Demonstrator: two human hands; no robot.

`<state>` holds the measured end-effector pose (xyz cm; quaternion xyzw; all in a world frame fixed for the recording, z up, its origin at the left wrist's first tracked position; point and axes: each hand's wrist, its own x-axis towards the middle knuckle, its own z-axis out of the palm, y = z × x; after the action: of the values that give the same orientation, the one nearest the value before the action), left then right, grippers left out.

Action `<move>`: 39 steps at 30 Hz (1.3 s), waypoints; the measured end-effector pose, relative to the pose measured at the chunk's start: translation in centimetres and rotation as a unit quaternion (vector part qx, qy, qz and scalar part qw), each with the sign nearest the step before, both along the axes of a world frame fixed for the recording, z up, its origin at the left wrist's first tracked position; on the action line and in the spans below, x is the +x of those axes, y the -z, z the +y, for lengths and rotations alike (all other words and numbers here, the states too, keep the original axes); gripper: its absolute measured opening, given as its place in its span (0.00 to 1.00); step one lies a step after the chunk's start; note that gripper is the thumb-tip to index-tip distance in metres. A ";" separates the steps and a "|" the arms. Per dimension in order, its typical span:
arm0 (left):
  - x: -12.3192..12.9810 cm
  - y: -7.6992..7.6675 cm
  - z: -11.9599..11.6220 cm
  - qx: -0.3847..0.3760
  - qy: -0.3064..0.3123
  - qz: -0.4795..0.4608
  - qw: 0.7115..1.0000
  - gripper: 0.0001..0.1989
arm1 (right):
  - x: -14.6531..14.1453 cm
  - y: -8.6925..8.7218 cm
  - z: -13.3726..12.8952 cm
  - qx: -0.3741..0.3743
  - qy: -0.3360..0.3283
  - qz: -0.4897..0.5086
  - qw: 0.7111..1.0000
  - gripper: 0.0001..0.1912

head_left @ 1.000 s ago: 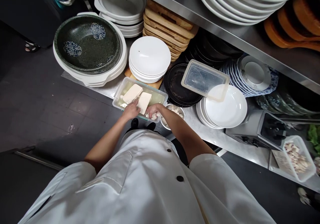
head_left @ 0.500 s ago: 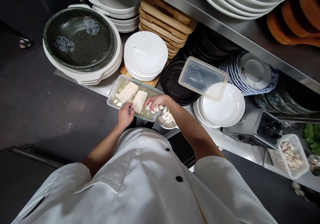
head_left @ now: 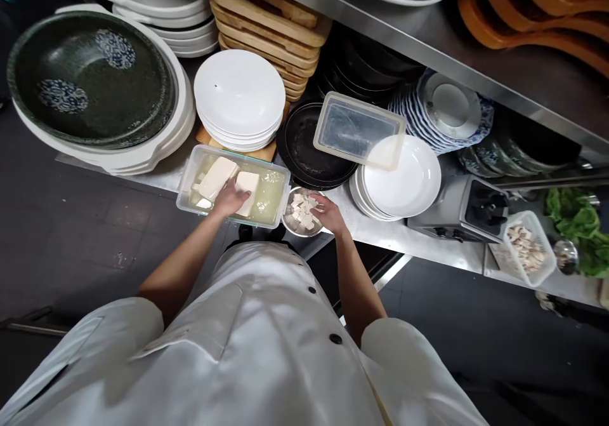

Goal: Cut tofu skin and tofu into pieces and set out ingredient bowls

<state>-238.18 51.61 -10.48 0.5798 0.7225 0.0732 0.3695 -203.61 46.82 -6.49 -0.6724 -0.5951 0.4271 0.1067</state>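
Note:
A clear plastic container holds cloudy liquid and white blocks that look like tofu. My left hand reaches over its near edge, fingers apart, resting on the tofu blocks. To the right, touching or nearly touching the container, is a metal bowl with several small white cubes in it. At the bowl's right side, my right hand has its fingers apart over the cubes. Nothing shows in its grasp.
Behind stand white plates, wooden boards and a black pan. A clear lid overlaps white bowls. Large oval dishes are at the left; a grey appliance is at the right. A metal shelf hangs above.
My right hand has moved from the container to the bowl, and white cubes it had are no longer in the container. My left hand has moved onto the blocks. The view has shifted.

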 end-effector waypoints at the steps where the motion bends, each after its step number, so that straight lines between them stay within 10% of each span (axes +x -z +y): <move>1: -0.1 0.1 0.5 -0.004 -0.001 -0.007 1.000 0.39 | 0.1 0.0 -0.8 0.009 0.042 -0.017 0.999 0.27; 5: 0.3 0.3 1.7 0.000 -0.015 -0.029 0.999 0.37 | -0.4 0.1 -3.6 -0.007 0.119 -0.078 0.990 0.27; 15: 4.4 -0.6 0.7 -0.008 -0.060 -0.056 0.997 0.27 | -9.2 -0.9 -3.7 0.034 -0.024 -0.016 0.999 0.21; 25: 6.7 -0.8 -0.8 -0.031 0.032 -0.048 0.998 0.20 | -19.5 -0.1 7.6 0.091 -0.176 -0.014 0.980 0.29; 32: -1.6 -2.7 -3.4 0.034 0.052 0.018 0.998 0.20 | -27.5 3.2 11.3 -0.034 -0.184 -0.128 0.974 0.30; 39: -8.9 -1.4 6.0 0.120 0.142 0.002 0.983 0.37 | -27.9 5.3 7.3 -0.024 -0.143 -0.181 0.973 0.28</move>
<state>-247.09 57.61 -9.10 0.7169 0.6192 0.1054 0.3026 -231.47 54.12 -11.75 -0.6488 -0.6840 0.3235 -0.0812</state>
